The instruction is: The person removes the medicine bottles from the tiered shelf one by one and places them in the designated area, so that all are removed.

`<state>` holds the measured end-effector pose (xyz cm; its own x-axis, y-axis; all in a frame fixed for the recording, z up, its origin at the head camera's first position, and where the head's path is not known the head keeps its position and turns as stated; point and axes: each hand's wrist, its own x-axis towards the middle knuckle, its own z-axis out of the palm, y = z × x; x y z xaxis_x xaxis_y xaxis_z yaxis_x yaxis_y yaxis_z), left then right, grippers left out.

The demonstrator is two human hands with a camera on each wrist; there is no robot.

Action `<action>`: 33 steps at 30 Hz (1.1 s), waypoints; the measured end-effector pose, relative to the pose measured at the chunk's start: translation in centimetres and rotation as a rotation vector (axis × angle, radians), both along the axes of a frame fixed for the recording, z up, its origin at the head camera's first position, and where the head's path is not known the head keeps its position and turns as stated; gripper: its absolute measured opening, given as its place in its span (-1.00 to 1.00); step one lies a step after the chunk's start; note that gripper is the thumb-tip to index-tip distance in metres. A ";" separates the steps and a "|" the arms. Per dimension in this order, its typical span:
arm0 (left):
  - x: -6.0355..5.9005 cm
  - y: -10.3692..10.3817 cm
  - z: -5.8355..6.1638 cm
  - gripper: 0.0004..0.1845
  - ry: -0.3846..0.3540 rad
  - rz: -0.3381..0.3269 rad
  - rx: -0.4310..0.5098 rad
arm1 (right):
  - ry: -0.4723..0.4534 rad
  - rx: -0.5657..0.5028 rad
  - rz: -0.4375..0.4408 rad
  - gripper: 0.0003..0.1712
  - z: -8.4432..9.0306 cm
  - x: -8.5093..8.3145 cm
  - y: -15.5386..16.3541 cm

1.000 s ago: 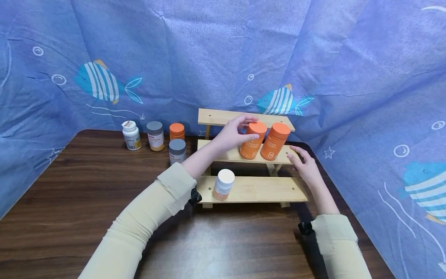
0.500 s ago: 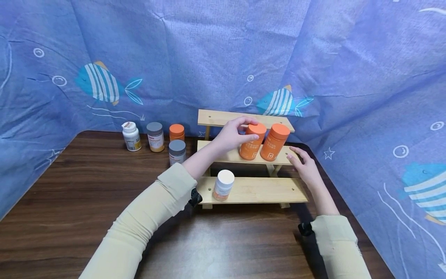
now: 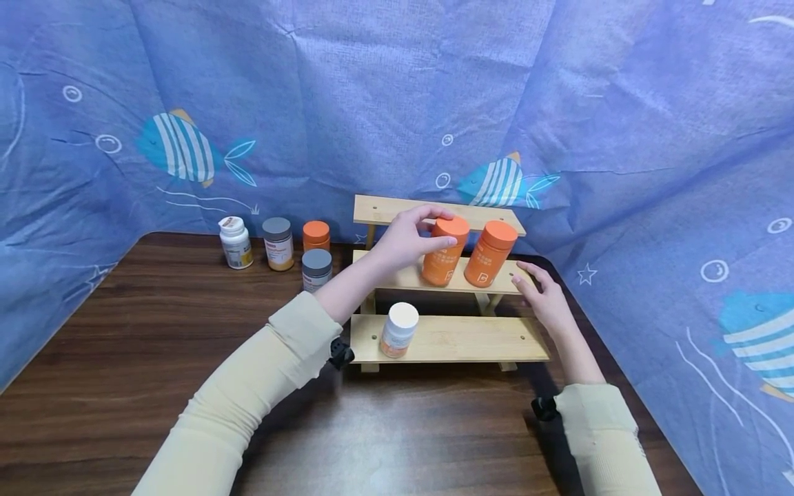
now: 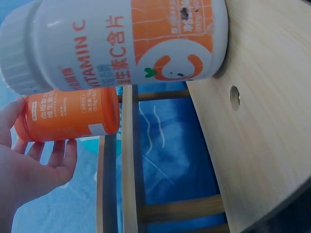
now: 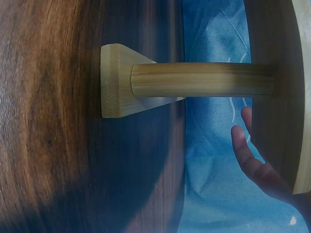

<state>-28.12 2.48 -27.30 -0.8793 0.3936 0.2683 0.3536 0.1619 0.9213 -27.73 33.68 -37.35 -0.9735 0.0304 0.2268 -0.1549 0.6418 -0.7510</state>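
Head view: the left hand (image 3: 403, 242) grips an orange bottle (image 3: 443, 258) near its cap at the middle shelf (image 3: 404, 278), just left of a second orange bottle (image 3: 490, 256); the right hand (image 3: 547, 302), fingers parted around nothing, is by that shelf's right end; a white Vitamin C bottle (image 3: 399, 332) stands on the bottom shelf (image 3: 471, 339)

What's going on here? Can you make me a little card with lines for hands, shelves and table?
Left hand: holds an orange bottle near its cap
Right hand: holds nothing; near the right end of the middle shelf
Middle shelf: a second orange bottle
Bottom shelf: a white VITAMIN C bottle, upright, toward the left
Table: a white bottle, two grey-capped bottles and an orange-capped bottle
Backdrop: blue cloth with striped fish
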 end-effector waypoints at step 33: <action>2.3 -6.9 0.5 -0.54 0.009 0.215 -0.029 | 0.014 -0.042 0.035 -0.40 0.9 0.6 -0.7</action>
<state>-25.80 -4.43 -26.81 -0.9416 0.2050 0.2672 0.3157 0.2612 0.9122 -27.09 32.97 -36.48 -0.9709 0.0060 0.2393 -0.1873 0.6036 -0.7750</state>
